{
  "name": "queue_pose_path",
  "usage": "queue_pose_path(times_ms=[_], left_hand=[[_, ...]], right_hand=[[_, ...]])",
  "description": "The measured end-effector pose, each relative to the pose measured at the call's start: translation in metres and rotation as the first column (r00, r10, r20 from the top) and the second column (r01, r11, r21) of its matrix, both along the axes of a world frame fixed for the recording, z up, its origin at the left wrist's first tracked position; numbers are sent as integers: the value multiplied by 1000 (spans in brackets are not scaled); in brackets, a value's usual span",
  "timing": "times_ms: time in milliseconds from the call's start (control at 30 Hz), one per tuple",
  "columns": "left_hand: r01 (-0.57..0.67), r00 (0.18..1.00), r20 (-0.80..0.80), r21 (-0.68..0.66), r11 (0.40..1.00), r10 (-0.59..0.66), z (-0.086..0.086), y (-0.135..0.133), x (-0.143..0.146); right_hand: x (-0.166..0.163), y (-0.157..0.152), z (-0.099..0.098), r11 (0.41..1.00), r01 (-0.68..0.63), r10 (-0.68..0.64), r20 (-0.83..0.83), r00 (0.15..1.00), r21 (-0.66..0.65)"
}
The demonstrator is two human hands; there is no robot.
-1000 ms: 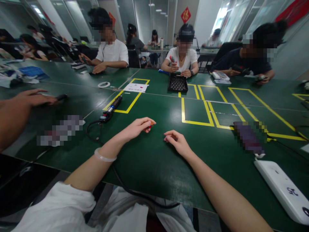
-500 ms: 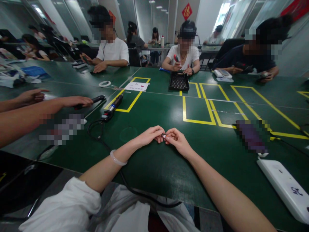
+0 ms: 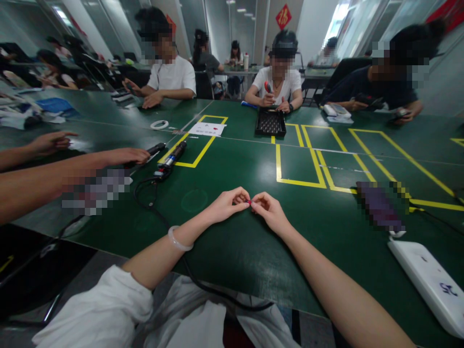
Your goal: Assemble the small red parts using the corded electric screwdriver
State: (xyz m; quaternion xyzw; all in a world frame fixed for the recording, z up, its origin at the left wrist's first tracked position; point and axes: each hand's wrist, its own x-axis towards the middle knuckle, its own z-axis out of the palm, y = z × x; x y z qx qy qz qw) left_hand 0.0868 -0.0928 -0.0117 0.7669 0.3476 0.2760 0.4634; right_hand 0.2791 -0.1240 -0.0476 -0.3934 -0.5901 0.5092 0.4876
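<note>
My left hand (image 3: 228, 203) and my right hand (image 3: 270, 211) meet fingertip to fingertip just above the green table (image 3: 232, 251), near its front edge. Both pinch a tiny red part (image 3: 248, 201) between them; most of it is hidden by my fingers. A pale bangle (image 3: 176, 240) circles my left wrist. A dark electric screwdriver (image 3: 170, 161) with a black cable (image 3: 145, 193) lies to the left of my hands.
A neighbour's arms (image 3: 72, 164) reach in from the left, one hand on a dark tool. A black screw tray (image 3: 268, 123) sits before a person across the table. Yellow tape boxes (image 3: 297, 164), a blurred object (image 3: 379, 205) and a white device (image 3: 427, 280) lie to the right.
My left hand moved right with the small red part and met my right hand; both now pinch it. The neighbour's arm reached further in across the table.
</note>
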Motion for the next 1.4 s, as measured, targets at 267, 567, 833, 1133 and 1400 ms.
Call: queue_pose_path(times_ms=[267,567,833,1133,1400], left_hand=[[-9,1000,-22,5,1000,9,-1,1,-2],[-12,999,-33,44,999,14,1,-1,-2],[-5,982,-190,32,999,11,1,-3,-3],[3,983,-183,5,1000,-2,-1,-2,-3],[1,989,-151,-42,999,-7,-5,-1,-3]], right_hand=[[2,-1,0,987,69,-91,145,985,147],[3,-2,-1,966,91,-152,250,956,241],[3,-4,3,932,62,-193,345,918,356],[4,-8,6,909,18,-208,415,886,417],[3,-10,8,899,-6,-217,459,861,437]])
